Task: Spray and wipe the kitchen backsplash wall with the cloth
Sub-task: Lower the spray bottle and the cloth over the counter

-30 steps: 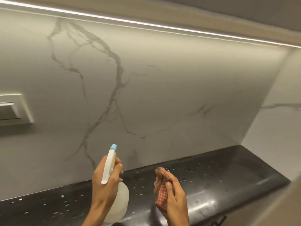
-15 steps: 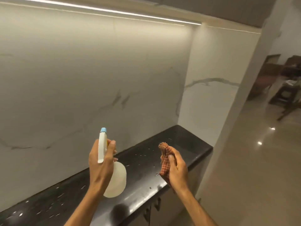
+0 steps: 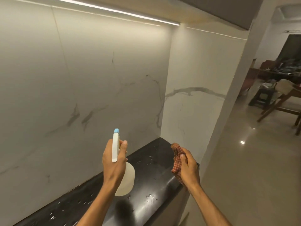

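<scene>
Left hand (image 3: 114,162) is closed around the neck of a spray bottle (image 3: 125,180), held upright above the countertop (image 3: 151,160). The bottle's white trigger head lies across the back of the fingers, its pale blue nozzle (image 3: 116,131) uppermost and directed toward the backsplash wall (image 3: 81,79). The translucent body hangs below the hand, clear of the counter surface (contents cannot be judged).

Right hand (image 3: 189,167) is closed on a bunched cloth (image 3: 176,160), red-and-white checked, with one end protruding above the thumb and the rest trailing below the palm. The cloth is held over the right end of the countertop, not touching the wall.

The backsplash is a pale marble-look panel with grey veining, meeting a side panel (image 3: 195,95) of the same finish at an inside corner near the counter's end. Both hands are well apart from the wall surface. An LED strip (image 3: 114,11) runs lit along the underside of the upper unit.

The countertop is black and glossy, scattered with light specks or droplets (which of the two cannot be told). The bottle's shadow falls on the counter below it.

To the right, past the panel edge, an adjoining room shows a polished floor (image 3: 252,168) and wooden furniture (image 3: 280,101), blurred in detail.
</scene>
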